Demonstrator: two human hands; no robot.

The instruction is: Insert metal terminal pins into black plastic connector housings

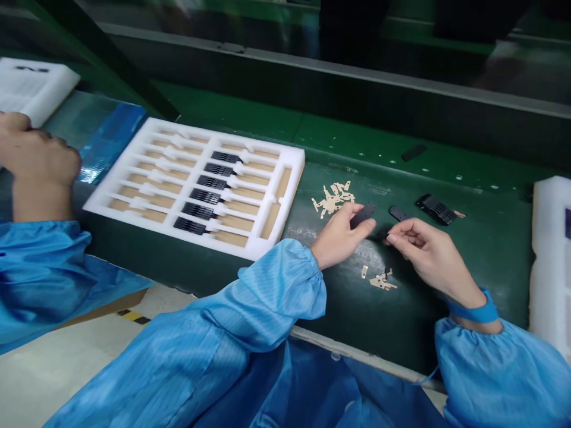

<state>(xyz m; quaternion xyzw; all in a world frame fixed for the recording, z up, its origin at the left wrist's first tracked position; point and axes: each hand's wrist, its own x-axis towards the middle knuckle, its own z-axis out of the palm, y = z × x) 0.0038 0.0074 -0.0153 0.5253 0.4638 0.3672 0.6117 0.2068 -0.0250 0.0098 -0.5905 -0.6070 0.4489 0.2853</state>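
Between the thumb and fingers of my left hand (338,238) is a flat black plastic piece (363,214), held above the green work surface (339,306). My right hand (430,252) is closed in a pinch close by; whatever its fingertips hold is too small and dark to name. Just beyond them lies another small black piece (398,213), with a ribbed black part (436,209) to its right. A heap of small pale metal-looking tabs (332,201) is beside my left hand, and a smaller group of tabs (382,282) lies nearer to me.
To the left is a white foam tray (292,178) with several ribbed black parts (209,181) in its slots. A co-worker's hand (38,154) is at the far left, near another foam tray (57,80). More white foam (546,261) stands at right.
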